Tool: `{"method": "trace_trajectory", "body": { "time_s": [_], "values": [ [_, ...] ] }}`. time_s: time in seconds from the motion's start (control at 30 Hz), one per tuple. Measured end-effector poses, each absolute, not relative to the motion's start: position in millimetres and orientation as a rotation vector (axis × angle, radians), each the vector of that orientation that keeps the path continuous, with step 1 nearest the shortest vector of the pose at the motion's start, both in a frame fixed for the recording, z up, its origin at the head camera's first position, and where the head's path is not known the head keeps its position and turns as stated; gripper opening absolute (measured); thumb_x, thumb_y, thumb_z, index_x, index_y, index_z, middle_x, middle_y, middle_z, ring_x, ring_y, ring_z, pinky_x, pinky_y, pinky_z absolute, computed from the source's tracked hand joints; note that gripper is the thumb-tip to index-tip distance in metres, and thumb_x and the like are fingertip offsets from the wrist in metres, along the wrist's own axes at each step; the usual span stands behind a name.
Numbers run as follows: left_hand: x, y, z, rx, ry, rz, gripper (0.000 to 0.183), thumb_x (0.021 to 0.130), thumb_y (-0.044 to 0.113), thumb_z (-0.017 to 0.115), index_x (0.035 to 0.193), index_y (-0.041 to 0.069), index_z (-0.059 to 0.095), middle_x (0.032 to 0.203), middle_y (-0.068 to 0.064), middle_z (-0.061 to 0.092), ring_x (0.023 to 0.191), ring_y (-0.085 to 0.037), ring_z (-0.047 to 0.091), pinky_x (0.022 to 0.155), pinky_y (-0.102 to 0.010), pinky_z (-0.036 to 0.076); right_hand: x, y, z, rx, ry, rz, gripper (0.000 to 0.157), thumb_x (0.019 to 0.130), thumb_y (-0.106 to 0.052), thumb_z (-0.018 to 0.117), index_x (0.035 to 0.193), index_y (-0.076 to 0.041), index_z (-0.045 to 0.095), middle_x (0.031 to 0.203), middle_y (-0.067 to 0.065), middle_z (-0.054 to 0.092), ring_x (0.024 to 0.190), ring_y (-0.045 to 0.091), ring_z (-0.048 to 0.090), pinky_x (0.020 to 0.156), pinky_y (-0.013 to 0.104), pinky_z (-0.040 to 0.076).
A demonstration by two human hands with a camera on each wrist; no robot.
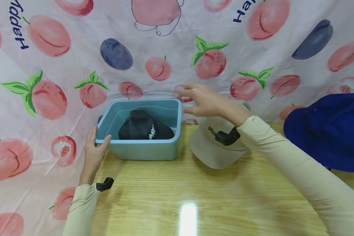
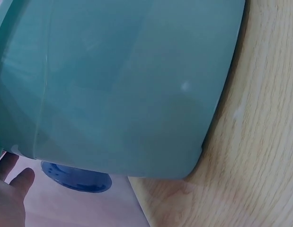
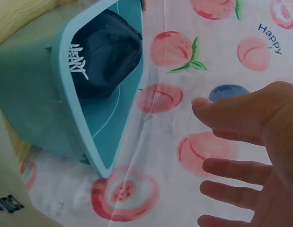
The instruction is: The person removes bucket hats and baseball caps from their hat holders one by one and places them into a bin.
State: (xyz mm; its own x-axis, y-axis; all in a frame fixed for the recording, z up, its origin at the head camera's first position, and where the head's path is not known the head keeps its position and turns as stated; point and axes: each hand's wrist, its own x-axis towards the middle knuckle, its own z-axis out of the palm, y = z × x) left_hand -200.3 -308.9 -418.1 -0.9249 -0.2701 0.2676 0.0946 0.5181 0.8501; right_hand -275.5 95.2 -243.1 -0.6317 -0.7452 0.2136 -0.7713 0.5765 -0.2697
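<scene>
A light blue-green plastic bin stands at the back of the wooden table, with a black cap bearing white lettering inside it. At the bin's front left corner is my left hand, fingers along the outer side and thumb near the front rim. The left wrist view shows its fingertips right at the bin's corner. Off the bin's right rim, my right hand hovers with fingers spread and holds nothing. Beneath the right forearm lies a beige cap with dark lettering, partly hidden by the arm.
A dark blue bucket hat sits at the right side of the table. Behind the bin hangs a pink cloth printed with peaches, which also covers the left side. Wooden tabletop stretches in front of the bin.
</scene>
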Motion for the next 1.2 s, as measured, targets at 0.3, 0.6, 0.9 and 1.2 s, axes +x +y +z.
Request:
{"method": "trace_trajectory", "body": {
  "time_s": [0.3, 0.6, 0.9, 1.2],
  "values": [
    [-200, -310, -419, 0.168, -2.405, -1.365, 0.076, 0.092, 0.037, 0.059, 0.153, 0.018, 0.016, 0.157, -0.001, 0.012, 0.141, -0.021, 0.014, 0.11, -0.049, 0.019, -270, 117, -248, 1.244, -2.709, 0.512, 0.042, 0.083, -0.024, 0.071, 0.122, -0.01, 0.062, 0.121, 0.011, 0.055, 0.109, 0.027, 0.053, 0.093, 0.046, 0.043],
    [-201, -310, -417, 0.164, -2.418, -1.373, 0.076, 0.092, 0.039, 0.058, 0.153, 0.021, 0.015, 0.157, 0.0, 0.011, 0.141, -0.021, 0.014, 0.11, -0.049, 0.02, -267, 142, -248, 1.133, -2.743, 0.505, 0.045, 0.081, -0.027, 0.073, 0.121, -0.011, 0.062, 0.121, 0.011, 0.056, 0.11, 0.029, 0.053, 0.09, 0.048, 0.044],
    [-199, -309, -416, 0.176, -2.414, -1.364, 0.076, 0.092, 0.038, 0.058, 0.153, 0.018, 0.016, 0.157, -0.001, 0.012, 0.141, -0.02, 0.015, 0.11, -0.049, 0.02, -262, 159, -250, 1.05, -2.768, 0.444, 0.047, 0.081, -0.03, 0.074, 0.122, -0.011, 0.061, 0.123, 0.013, 0.055, 0.111, 0.031, 0.052, 0.088, 0.051, 0.044],
    [-199, -308, -417, 0.176, -2.434, -1.351, 0.076, 0.092, 0.04, 0.058, 0.153, 0.024, 0.015, 0.157, 0.001, 0.011, 0.141, -0.021, 0.013, 0.11, -0.05, 0.02, -255, 173, -252, 0.959, -2.797, 0.361, 0.05, 0.08, -0.033, 0.074, 0.123, -0.01, 0.062, 0.124, 0.016, 0.053, 0.107, 0.034, 0.054, 0.081, 0.053, 0.046]
  ]
}}
